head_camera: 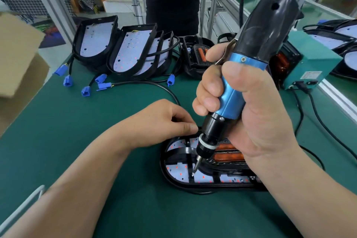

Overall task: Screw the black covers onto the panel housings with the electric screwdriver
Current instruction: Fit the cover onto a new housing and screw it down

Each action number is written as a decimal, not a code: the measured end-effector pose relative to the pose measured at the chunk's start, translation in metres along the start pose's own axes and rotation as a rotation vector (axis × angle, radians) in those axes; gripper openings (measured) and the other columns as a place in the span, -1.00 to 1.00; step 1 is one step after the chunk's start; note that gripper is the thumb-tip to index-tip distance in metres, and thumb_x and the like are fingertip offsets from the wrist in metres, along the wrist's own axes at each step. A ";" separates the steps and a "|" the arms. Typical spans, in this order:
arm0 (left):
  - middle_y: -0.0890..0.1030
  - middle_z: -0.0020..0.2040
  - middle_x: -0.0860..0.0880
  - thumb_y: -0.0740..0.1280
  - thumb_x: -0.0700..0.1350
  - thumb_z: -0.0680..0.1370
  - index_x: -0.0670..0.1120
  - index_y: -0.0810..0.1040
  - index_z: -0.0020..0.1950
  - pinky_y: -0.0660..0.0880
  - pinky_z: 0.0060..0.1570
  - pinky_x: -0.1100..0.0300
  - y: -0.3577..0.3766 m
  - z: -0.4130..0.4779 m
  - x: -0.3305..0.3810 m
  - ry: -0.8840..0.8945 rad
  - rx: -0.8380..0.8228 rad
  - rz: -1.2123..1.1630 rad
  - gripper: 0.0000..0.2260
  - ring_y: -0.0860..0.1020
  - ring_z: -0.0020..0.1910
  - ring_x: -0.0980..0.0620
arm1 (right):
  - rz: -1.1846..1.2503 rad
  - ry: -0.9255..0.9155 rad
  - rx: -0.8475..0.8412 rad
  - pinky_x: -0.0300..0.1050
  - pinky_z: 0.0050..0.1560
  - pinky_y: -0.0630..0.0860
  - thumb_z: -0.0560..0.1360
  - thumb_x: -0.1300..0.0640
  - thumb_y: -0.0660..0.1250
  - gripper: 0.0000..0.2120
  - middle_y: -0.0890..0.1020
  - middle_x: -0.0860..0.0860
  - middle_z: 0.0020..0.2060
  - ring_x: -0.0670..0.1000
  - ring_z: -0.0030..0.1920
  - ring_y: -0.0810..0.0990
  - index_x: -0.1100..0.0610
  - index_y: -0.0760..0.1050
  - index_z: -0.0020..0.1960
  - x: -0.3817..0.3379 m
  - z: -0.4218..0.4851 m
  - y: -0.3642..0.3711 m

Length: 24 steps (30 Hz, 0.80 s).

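One screwdriver (237, 87) is gripped by the right hand (255, 118), its bit set on the one near housing (173, 177) on the table (96, 121): black cover (222, 166), white board dotted red. Its far rim is pinched by the left hand (160, 121). Six blue connectors (86, 91) are seen behind

bright even light, curved edges, slight blur

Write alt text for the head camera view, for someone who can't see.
A right hand grips a blue electric screwdriver, bit on a black panel housing on a green table; the left hand, fingers curled, sits at its far edge.
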<state>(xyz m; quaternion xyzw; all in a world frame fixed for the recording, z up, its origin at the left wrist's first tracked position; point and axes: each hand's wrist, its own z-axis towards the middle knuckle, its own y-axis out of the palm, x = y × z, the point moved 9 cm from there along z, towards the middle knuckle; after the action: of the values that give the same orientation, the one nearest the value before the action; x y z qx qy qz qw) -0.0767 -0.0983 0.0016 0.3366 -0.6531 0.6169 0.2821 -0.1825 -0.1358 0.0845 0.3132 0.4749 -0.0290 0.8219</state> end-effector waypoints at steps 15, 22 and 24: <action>0.52 -0.34 0.15 0.41 0.29 0.34 0.09 0.62 -0.27 0.40 -0.31 0.39 -0.004 -0.003 -0.005 -0.014 0.034 -0.034 -0.72 0.42 -0.34 0.25 | -0.018 0.032 -0.083 -0.03 -0.30 0.47 0.45 0.18 0.32 -0.76 0.46 0.04 -0.36 0.03 -0.42 0.45 0.17 0.50 0.11 0.006 -0.004 0.014; 0.40 -0.34 0.04 0.35 0.31 0.32 -0.13 0.45 -0.27 0.29 -0.35 0.22 -0.004 -0.002 -0.007 -0.033 0.025 0.004 -0.52 0.32 -0.31 0.15 | 0.026 0.081 -0.157 -0.09 -0.31 0.47 0.46 0.19 0.32 -0.89 0.48 0.01 -0.38 0.00 -0.46 0.46 0.14 0.47 -0.02 0.011 -0.004 0.018; 0.40 -0.36 0.06 0.35 0.30 0.30 -0.11 0.45 -0.30 0.28 -0.37 0.25 -0.004 -0.003 -0.006 -0.043 0.026 -0.002 -0.55 0.31 -0.33 0.16 | 0.020 0.076 -0.184 -0.09 -0.32 0.47 0.45 0.20 0.31 -0.91 0.48 0.01 -0.39 0.01 -0.46 0.46 0.14 0.46 -0.04 0.010 -0.004 0.019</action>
<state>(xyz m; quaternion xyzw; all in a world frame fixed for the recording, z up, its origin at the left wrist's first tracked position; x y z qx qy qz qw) -0.0699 -0.0953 -0.0008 0.3544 -0.6505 0.6176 0.2642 -0.1738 -0.1157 0.0840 0.2421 0.5034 0.0346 0.8288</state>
